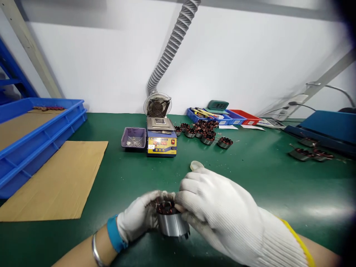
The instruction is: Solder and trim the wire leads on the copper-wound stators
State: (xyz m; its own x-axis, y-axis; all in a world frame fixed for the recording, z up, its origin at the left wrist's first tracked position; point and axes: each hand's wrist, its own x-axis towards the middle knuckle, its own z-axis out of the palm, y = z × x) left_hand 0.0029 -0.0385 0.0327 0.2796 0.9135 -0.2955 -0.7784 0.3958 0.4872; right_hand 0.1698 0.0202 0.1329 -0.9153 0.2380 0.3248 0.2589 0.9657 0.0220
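A motor stator (172, 224) with a bright steel outer ring and copper windings on top is held above the green table, slightly tilted. My left hand (143, 213), in a white glove with dark-stained fingertips, is closed around its left side. My right hand (214, 207), also gloved in white, has its fingers drawn together at the stator's upper right rim. What those fingertips pinch, if anything, is hidden. Just beyond the right knuckles lies a small pale round dish or lid (196, 165).
A solder pot (161, 144) with a lit display stands ahead under a fume hose (178, 40). Beside it are a purple tray (134, 138) and several stators (208, 138). Cardboard (59, 178) and a blue crate (55, 126) occupy the left; more stators (302, 154) lie right.
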